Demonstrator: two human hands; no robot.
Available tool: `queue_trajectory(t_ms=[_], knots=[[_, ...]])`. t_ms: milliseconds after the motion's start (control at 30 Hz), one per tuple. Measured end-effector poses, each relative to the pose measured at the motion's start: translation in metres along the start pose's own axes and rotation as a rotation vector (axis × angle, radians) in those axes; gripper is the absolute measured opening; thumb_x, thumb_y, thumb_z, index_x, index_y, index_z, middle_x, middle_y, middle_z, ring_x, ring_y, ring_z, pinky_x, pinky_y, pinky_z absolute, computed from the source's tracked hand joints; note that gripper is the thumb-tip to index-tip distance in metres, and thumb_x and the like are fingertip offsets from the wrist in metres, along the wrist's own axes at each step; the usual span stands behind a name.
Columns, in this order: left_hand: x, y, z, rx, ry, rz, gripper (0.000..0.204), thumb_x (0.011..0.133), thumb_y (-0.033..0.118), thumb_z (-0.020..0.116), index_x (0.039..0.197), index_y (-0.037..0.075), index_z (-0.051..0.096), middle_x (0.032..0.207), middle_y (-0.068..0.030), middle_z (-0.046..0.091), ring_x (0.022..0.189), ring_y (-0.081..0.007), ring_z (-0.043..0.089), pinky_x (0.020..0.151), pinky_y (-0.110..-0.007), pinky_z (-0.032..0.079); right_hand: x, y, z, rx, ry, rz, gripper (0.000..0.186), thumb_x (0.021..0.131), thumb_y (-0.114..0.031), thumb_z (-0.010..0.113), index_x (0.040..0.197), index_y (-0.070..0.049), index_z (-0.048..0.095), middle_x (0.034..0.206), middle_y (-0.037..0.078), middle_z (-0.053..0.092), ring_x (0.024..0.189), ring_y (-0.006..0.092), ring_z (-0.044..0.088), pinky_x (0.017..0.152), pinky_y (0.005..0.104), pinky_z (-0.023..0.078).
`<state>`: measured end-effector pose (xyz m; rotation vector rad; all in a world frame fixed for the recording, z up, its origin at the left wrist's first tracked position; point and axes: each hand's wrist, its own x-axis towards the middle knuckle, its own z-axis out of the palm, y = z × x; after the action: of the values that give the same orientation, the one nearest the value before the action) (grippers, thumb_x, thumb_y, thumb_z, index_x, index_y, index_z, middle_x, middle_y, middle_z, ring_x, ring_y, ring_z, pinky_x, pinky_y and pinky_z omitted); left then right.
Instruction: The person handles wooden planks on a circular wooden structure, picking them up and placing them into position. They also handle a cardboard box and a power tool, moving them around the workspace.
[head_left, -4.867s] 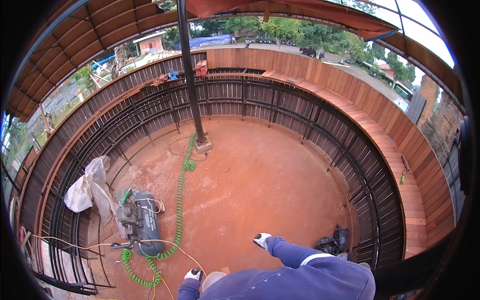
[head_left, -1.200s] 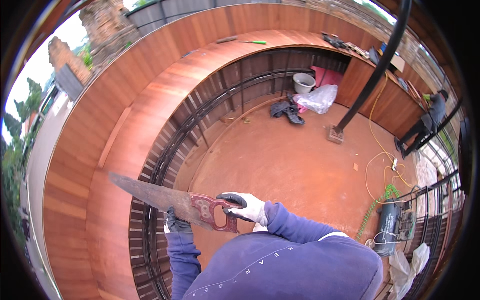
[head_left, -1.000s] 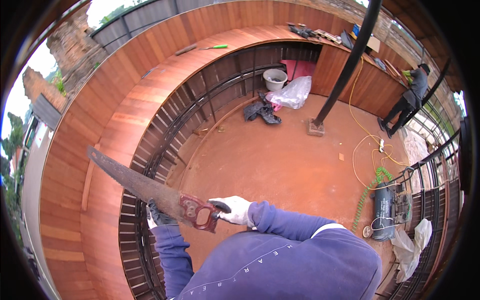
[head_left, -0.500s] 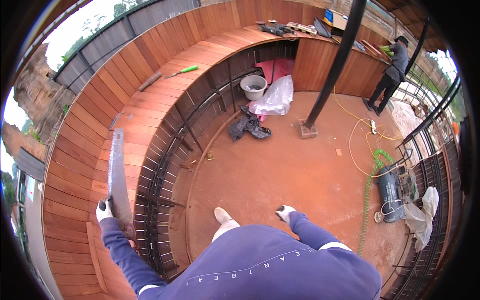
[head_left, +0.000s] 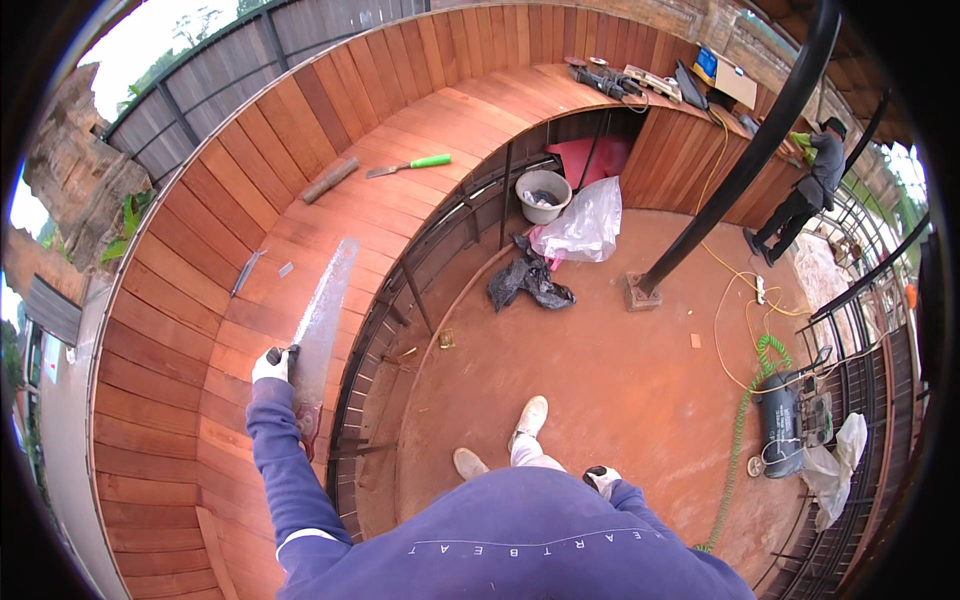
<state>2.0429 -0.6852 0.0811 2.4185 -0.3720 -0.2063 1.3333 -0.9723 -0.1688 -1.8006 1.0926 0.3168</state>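
Note:
A hand saw with a long grey blade and a reddish handle is over the curved wooden bench, its tip pointing forward. My left hand, in a white and black glove, is closed on the blade's left edge, a little ahead of the handle. Beside my body, low above the floor, hangs my right hand, gloved alike, with fingers curled and nothing visible in it. Further along the bench seat lie a green-handled scraper-like tool and a brown wooden stick.
The slatted bench curves along my left. A black post rises from the floor. On the right are a compressor and a green coiled hose. A bucket and plastic sheets stand ahead; a person stands far right.
I have stepped forward, and both feet now show. The saw in my left hand has shifted right within the view and tilted rightward. My right hand has dropped back beside my body.

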Motion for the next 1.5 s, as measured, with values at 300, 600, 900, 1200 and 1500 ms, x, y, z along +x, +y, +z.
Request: queue_trajectory(t_ms=[300, 600, 900, 1200, 1500], knots=[[0.077, -0.081, 0.019, 0.188, 0.229, 0.131, 0.024, 0.083, 0.024, 0.065, 0.079, 0.001, 0.061, 0.073, -0.0167, 0.063, 0.068, -0.0273, 0.061, 0.068, -0.038, 0.047, 0.073, -0.03, -0.04, 0.855, 0.182, 0.586, 0.02, 0.092, -0.024, 0.056, 0.098, -0.007, 0.063, 0.078, 0.009, 0.063, 0.061, 0.0263, 0.063, 0.05, 0.0384, 0.05], [0.091, -0.026, 0.026, 0.348, 0.205, -0.121, 0.029, 0.08, 0.031, 0.069, 0.083, 0.003, 0.061, 0.085, -0.0128, 0.06, 0.079, -0.0309, 0.058, 0.077, -0.041, 0.046, 0.201, -0.024, -0.096, 0.469, 0.108, 0.535, 0.034, 0.089, -0.037, 0.053, 0.082, -0.007, 0.068, 0.073, 0.009, 0.068, 0.063, 0.0238, 0.065, 0.058, 0.0392, 0.048], [0.207, 0.081, 0.109, 0.256, 0.251, 0.325, 0.041, 0.085, 0.024, 0.067, 0.119, 0.002, 0.056, 0.112, -0.0162, 0.061, 0.103, -0.0294, 0.059, 0.092, -0.038, 0.045, 0.315, -0.153, -0.2, 0.355, 0.38, 0.299, 0.037, 0.087, -0.039, 0.053, 0.072, -0.007, 0.064, 0.065, 0.011, 0.065, 0.063, 0.0285, 0.063, 0.06, 0.0404, 0.047], [0.143, 0.204, 0.13, 0.725, -0.015, 0.145, 0.092, 0.065, 0.077, 0.061, 0.128, 0.01, 0.052, 0.122, -0.0192, 0.054, 0.115, -0.0365, 0.051, 0.097, -0.049, 0.041, 0.293, -0.201, -0.154, 0.119, 0.08, 0.404, 0.039, 0.089, -0.041, 0.049, 0.093, -0.008, 0.069, 0.085, 0.012, 0.07, 0.076, 0.0273, 0.067, 0.069, 0.0409, 0.05], [0.082, 0.152, 0.173, 0.668, 0.435, 0.71, 0.069, 0.075, 0.067, 0.058, 0.116, 0.012, 0.062, 0.109, -0.013, 0.062, 0.1, -0.033, 0.058, 0.084, -0.05, 0.047, 0.295, -0.219, -0.203, 0.005, 0.029, 0.523, 0.048, 0.088, -0.044, 0.046, 0.114, -0.009, 0.065, 0.12, 0.017, 0.061, 0.112, 0.0343, 0.058, 0.091, 0.0422, 0.047]])
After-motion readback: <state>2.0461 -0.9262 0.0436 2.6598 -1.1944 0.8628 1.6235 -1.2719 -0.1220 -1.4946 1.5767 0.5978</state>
